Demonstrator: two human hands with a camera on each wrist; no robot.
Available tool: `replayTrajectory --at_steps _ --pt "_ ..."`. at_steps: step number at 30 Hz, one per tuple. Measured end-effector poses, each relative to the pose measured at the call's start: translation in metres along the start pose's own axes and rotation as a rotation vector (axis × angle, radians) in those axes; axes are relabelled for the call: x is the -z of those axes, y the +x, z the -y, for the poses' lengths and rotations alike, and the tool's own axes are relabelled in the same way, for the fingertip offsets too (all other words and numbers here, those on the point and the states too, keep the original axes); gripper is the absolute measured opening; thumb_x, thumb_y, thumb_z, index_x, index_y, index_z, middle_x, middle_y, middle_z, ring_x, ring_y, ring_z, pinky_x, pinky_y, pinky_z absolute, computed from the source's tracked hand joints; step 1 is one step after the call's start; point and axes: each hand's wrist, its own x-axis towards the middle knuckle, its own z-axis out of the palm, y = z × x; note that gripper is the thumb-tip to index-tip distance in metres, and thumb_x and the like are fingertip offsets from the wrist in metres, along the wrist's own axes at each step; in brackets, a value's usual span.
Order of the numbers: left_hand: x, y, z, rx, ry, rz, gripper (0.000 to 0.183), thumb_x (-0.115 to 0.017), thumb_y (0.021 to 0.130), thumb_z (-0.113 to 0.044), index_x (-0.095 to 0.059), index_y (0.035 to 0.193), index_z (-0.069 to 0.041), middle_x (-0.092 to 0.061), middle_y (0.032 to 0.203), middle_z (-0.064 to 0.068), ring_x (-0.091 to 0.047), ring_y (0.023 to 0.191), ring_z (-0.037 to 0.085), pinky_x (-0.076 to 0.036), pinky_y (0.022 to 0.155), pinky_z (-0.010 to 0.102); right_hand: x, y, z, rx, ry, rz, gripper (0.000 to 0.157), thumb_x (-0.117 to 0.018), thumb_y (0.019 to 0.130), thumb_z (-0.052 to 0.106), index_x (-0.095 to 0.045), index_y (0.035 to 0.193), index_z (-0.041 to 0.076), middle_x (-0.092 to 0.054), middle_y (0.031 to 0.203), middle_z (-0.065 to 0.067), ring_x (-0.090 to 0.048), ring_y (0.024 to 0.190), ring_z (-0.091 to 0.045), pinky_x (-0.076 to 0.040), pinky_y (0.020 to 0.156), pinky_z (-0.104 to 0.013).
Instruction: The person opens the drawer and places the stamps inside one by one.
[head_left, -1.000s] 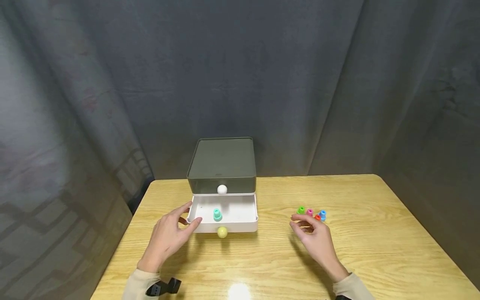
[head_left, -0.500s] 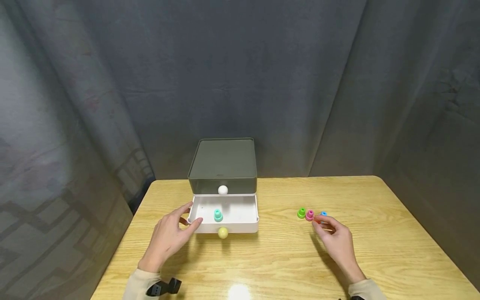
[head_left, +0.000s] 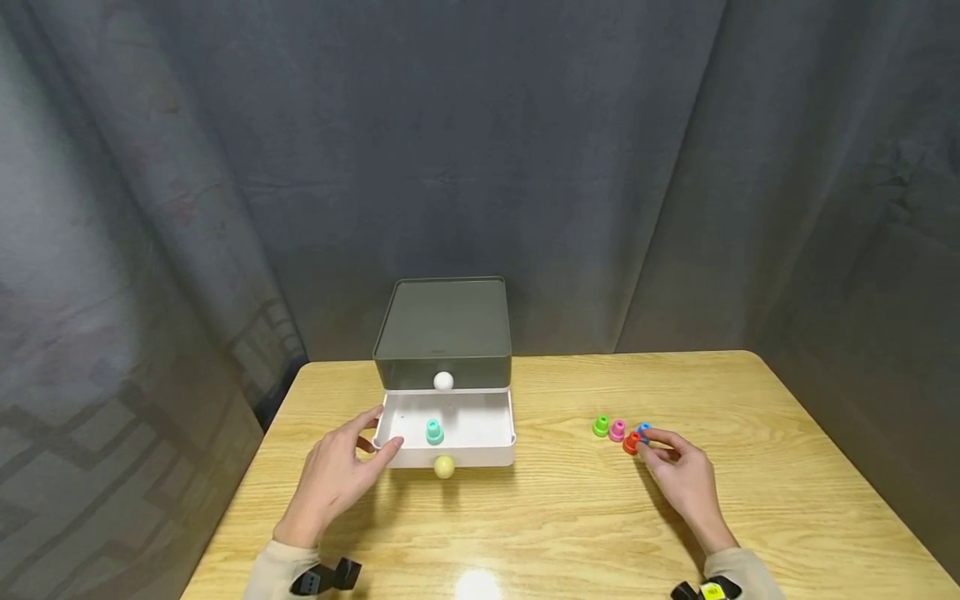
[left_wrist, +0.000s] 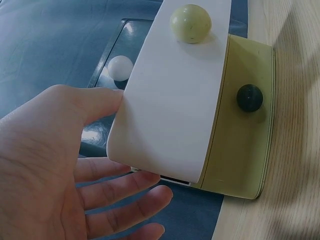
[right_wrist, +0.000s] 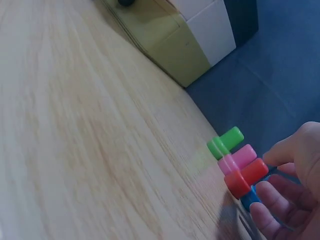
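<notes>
My left hand [head_left: 337,475] grips the left front corner of the pulled-out white drawer [head_left: 472,455], thumb on its front rim and fingers along its side. Inside that drawer stands a turquoise stepped peg [head_left: 434,432]. My right hand [head_left: 684,483] is at the blue peg [head_left: 643,431], with thumb and index fingertips beside it. Whether they pinch it cannot be made out. The red peg [right_wrist: 246,178] stands close to the thumb and partly covers the blue one in the right wrist view. Pink [head_left: 617,430] and green [head_left: 601,426] pegs stand in a row to the left.
The drawer belongs to a small chest with a dark grey top [head_left: 450,317] and a white knob [head_left: 443,381]. Below it is an olive drawer [left_wrist: 235,150] with a black knob [left_wrist: 249,97]. The wooden table [head_left: 555,517] ends at a dark curtain [head_left: 480,167].
My right hand has moved rightward past the pink and red pegs to the blue one, uncovering the red peg. My left hand keeps its hold on the drawer.
</notes>
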Motion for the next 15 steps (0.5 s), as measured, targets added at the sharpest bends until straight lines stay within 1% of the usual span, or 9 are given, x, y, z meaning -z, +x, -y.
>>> replayTrajectory --at_steps 6,15 --pt "-0.0005 0.0001 0.0000 0.002 0.001 0.004 0.066 -0.073 0.097 -0.055 -0.063 0.149 -0.015 -0.077 0.127 0.009 -0.074 0.092 0.016 -0.055 0.075 0.038 -0.0020 0.0045 -0.0058 -0.001 -0.052 0.027 0.032 -0.078 0.097 0.020 -0.077 0.125 0.003 -0.079 0.117 -0.022 -0.061 0.076 0.014 -0.050 0.067 -0.016" --pt "0.0001 -0.0001 0.0002 0.001 0.005 -0.003 0.067 -0.073 0.097 -0.055 -0.063 0.149 -0.015 -0.077 0.125 0.009 -0.073 0.092 0.016 -0.054 0.075 0.038 -0.0042 0.0094 -0.0025 0.021 -0.062 0.050 0.035 -0.081 0.095 0.021 -0.077 0.122 0.000 -0.080 0.113 -0.022 -0.063 0.074 0.010 -0.049 0.065 -0.015"
